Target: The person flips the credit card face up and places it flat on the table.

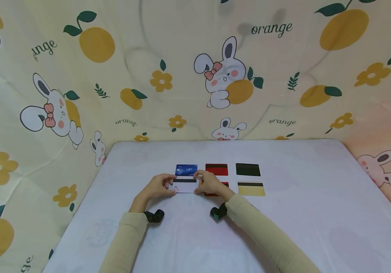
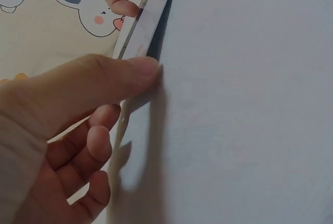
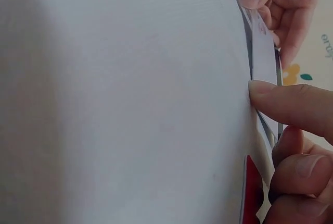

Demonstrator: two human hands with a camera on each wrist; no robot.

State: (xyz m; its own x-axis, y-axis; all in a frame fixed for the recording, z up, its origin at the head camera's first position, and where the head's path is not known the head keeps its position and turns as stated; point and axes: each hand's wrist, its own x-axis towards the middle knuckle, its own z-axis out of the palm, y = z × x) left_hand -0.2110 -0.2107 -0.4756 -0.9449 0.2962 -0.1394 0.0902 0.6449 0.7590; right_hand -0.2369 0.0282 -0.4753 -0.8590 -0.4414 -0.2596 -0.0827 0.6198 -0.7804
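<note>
A white card with a dark stripe (image 1: 184, 186) is held at its two short ends, just in front of a blue VIP card (image 1: 186, 170). My left hand (image 1: 160, 185) pinches its left end between thumb and fingers. The right hand (image 1: 209, 183) grips the right end the same way. In the left wrist view, the white card (image 2: 151, 23) is tilted, with a dark shadow under its near edge. The right wrist view shows the white card (image 3: 265, 60) between both hands. A red card (image 3: 251, 190) lies beside the right hand, which partly covers it in the head view.
A red card with a black stripe (image 1: 216, 170) and a dark green card (image 1: 248, 170) lie in the back row. A gold card (image 1: 251, 189) lies in front of the green one. The white-covered table (image 1: 284, 235) meets a patterned curtain (image 1: 181, 76) behind.
</note>
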